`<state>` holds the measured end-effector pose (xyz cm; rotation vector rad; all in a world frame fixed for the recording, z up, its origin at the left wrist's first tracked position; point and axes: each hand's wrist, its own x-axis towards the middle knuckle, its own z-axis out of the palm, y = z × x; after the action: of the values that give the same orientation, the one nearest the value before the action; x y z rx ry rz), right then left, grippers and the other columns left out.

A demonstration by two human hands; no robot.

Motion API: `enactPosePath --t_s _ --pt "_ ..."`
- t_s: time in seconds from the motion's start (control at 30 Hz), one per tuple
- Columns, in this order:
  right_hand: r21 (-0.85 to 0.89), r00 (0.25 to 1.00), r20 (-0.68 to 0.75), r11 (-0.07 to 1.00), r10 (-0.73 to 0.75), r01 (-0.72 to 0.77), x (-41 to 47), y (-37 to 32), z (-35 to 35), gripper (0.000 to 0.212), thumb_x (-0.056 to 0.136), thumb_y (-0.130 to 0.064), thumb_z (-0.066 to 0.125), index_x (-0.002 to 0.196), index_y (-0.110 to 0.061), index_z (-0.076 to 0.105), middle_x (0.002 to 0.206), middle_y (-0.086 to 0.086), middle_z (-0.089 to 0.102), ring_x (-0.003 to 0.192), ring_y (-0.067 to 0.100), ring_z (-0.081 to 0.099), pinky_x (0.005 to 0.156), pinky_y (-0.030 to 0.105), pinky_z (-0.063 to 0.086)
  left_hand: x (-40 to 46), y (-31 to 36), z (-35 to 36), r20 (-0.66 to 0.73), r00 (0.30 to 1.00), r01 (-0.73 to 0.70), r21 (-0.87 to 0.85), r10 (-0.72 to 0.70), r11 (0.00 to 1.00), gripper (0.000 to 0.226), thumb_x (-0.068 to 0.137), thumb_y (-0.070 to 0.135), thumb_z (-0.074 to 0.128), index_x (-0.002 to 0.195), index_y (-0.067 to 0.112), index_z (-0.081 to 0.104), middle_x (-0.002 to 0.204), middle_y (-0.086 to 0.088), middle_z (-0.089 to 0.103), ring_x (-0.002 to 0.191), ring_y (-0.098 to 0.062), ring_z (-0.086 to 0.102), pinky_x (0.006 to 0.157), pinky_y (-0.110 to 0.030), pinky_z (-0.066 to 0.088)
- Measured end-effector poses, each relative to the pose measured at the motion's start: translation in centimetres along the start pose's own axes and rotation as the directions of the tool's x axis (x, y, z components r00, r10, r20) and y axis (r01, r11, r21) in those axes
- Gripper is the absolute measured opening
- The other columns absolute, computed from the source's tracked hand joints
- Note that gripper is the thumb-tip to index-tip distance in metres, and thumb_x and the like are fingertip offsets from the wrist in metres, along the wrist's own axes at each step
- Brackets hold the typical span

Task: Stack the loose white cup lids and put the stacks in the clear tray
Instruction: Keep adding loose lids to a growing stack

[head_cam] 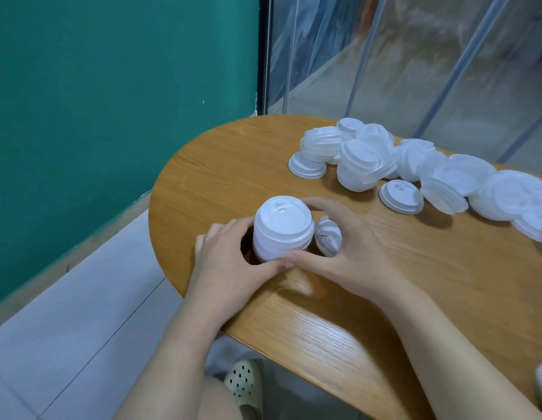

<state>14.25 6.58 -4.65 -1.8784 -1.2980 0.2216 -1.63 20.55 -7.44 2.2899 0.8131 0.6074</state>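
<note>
Both hands, left hand (233, 259) and right hand (339, 253), cupped the lid stack (280, 228); uneven squeezing risked toppling it toward loose lids (415, 171) at two o'clock.

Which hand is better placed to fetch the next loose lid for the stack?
Right. The right hand lies nearer the loose lids on the table's right side; the left hand can steady the stack.
</note>
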Motion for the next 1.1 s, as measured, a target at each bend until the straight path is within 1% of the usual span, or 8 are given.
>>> enactPosePath --t_s 0.1,0.17,0.23,0.4,0.6,0.73,0.87,1.1 --pt "0.009 0.999 0.037 0.999 0.037 -0.038 0.0 0.7 -1.2 0.092 0.061 -0.069 0.087 0.142 -0.042 0.051 0.137 -0.027 0.055 0.136 -0.001 0.046 0.110 0.021 0.033 0.0 -0.2 0.1 -0.013 1.000 -0.001 -0.010 0.001 1.000 0.073 0.057 0.089 0.062 0.116 0.047 0.059 0.110 0.031 0.062 0.107 0.000 0.048 0.092 -0.025 0.024" --pt "-0.008 0.993 0.062 0.995 0.104 -0.104 0.0 1.2 -2.8 0.091 0.058 -0.073 0.085 0.139 -0.048 0.051 0.141 -0.029 0.050 0.137 -0.005 0.041 0.106 0.015 0.030 -0.1 -0.2 0.0 -0.020 1.000 0.001 -0.013 -0.001 1.000 0.076 0.057 0.086 0.068 0.121 0.045 0.062 0.109 0.029 0.063 0.107 -0.001 0.049 0.093 -0.026 0.025" --pt "-0.096 0.973 0.131 0.979 0.189 -0.177 0.0 1.7 -4.4 0.086 0.057 -0.066 0.088 0.134 -0.051 0.053 0.137 -0.033 0.047 0.133 -0.009 0.040 0.102 0.013 0.031 -0.1 -0.1 0.0 -0.017 1.000 0.007 -0.012 -0.007 1.000 0.075 0.059 0.081 0.075 0.122 0.043 0.062 0.110 0.029 0.062 0.108 -0.002 0.048 0.094 -0.026 0.025" --pt "-0.198 0.944 0.210 0.956 0.255 -0.214 0.1 3.3 -5.1 0.068 0.063 -0.061 0.089 0.124 -0.050 0.062 0.127 -0.032 0.055 0.123 -0.006 0.049 0.109 0.035 0.044 -0.1 0.1 -0.2 -0.016 1.000 0.019 -0.023 -0.019 1.000 0.069 0.062 0.074 0.080 0.121 0.043 0.061 0.109 0.030 0.061 0.108 -0.003 0.046 0.097 -0.028 0.026" --pt "-0.106 0.978 -0.014 0.973 0.206 -0.207 0.2 3.5 -4.4 0.080 0.065 -0.068 0.079 0.138 -0.046 0.053 0.127 -0.025 0.057 0.121 -0.005 0.051 0.100 0.023 0.042 -0.1 0.1 -0.2 -0.006 1.000 0.021 -0.043 -0.021 0.999 0.081 0.054 0.086 0.069 0.123 0.044 0.062 0.111 0.033 0.060 0.110 0.000 0.045 0.098 -0.029 0.026" --pt "-0.033 0.965 -0.165 0.977 0.204 -0.212 0.4 3.6 -4.1 0.077 0.069 -0.064 0.082 0.138 -0.043 0.055 0.122 -0.021 0.061 0.107 -0.002 0.053 0.081 0.012 0.036 -0.1 0.2 -0.2 -0.005 1.000 0.019 -0.054 -0.019 0.998 0.080 0.053 0.087 0.064 0.120 0.045 0.060 0.110 0.035 0.059 0.110 0.000 0.045 0.100 -0.030 0.026" --pt "0.117 0.951 -0.231 0.976 0.206 -0.183 0.5 3.9 -3.5 0.077 0.071 -0.044 0.091 0.139 -0.036 0.056 0.119 -0.017 0.063 0.097 0.005 0.062 0.078 0.015 0.045 -0.1 0.2 -0.2 -0.005 1.000 0.019 -0.064 -0.020 0.998 0.077 0.053 0.087 0.063 0.119 0.047 0.060 0.109 0.033 0.060 0.109 -0.001 0.047 0.099 -0.030 0.026" --pt "0.274 0.959 -0.152 0.942 0.241 -0.193 0.7 4.8 -2.8 0.091 0.072 -0.035 0.091 0.149 -0.035 0.042 0.129 -0.007 0.064 0.112 0.012 0.068 0.097 0.034 0.057 -0.1 0.2 -0.2 0.006 1.000 0.029 -0.052 -0.029 0.998 0.077 0.054 0.087 0.064 0.117 0.044 0.062 0.107 0.031 0.062 0.108 -0.003 0.048 0.098 -0.032 0.027"
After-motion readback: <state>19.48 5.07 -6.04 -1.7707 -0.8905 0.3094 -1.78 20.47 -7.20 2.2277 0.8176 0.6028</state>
